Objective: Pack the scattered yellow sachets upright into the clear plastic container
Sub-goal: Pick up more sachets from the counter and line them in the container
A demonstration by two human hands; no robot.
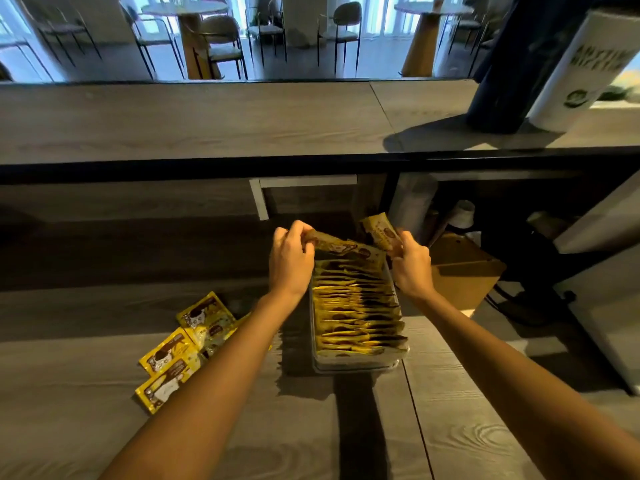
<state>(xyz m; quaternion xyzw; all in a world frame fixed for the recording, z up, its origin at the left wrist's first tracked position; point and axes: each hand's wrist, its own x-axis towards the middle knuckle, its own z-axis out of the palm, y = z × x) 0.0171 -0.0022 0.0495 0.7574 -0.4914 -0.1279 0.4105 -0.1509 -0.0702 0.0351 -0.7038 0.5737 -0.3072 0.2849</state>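
**Slotting a sachet in at the far end of a nearly full container**

Head view: the clear plastic container (360,363) stands on the wooden table (485,427), filled with a row of upright sachets (356,306). At its 12 o'clock end the left hand (290,259) pinches the left tip of the first sachet (341,247) between thumb and curled fingers, holding it edge-on over the last gap. The right hand (412,270) pinches a second sachet (378,228), tilted up towards 1 o'clock. Whether it also steadies the first sachet's right end I cannot tell. Loose sachets (187,351) lie flat at the container's 9 o'clock.

This looks like the insertion step. The next move probably calls for easing the row towards 6 o'clock and pressing the first sachet straight down.
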